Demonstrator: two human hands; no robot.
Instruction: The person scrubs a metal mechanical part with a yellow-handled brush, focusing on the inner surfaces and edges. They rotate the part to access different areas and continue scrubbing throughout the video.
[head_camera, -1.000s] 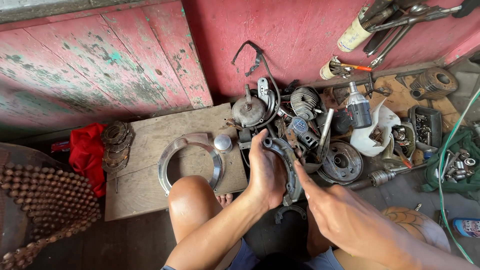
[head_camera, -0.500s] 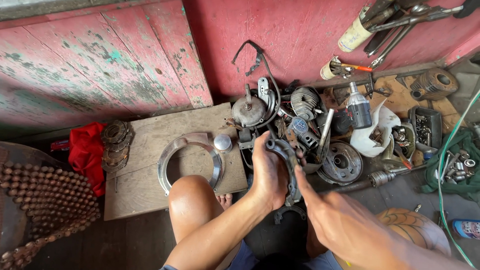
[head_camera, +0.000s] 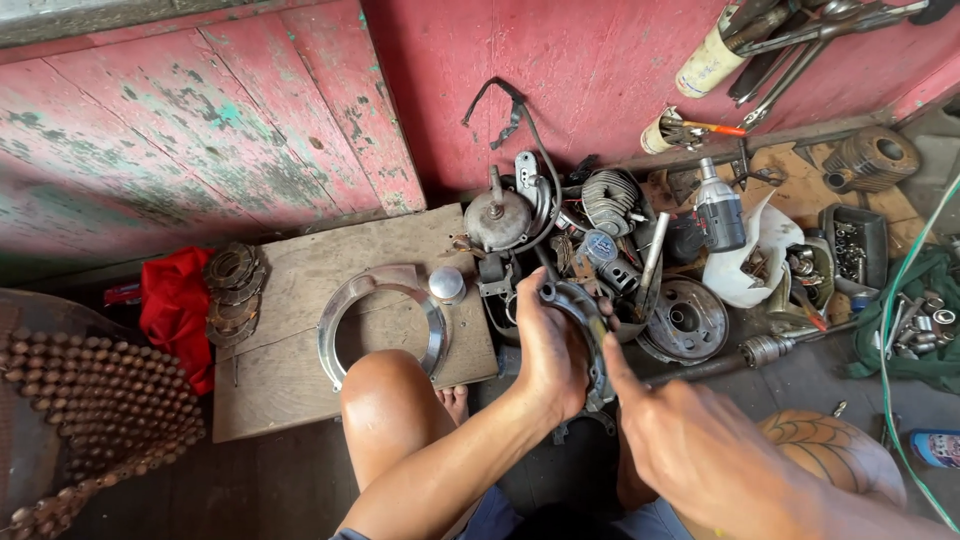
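Since a second ago both hands have slid slightly down-frame with the part. At centre, the left hand (head_camera: 548, 350) wraps its fingers tight round a curved, grimy metal brake shoe (head_camera: 590, 330). From lower right, the right hand (head_camera: 690, 450) lays one extended finger on the shoe's edge; its other fingers are loosely curled and hold nothing. Left of centre, one polished steel ring (head_camera: 380, 325) and one domed chrome cap (head_camera: 446, 284) lie on a worn wooden board (head_camera: 290, 300).

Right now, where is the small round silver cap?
The silver cap sits on the wooden board, just right of the metal ring.
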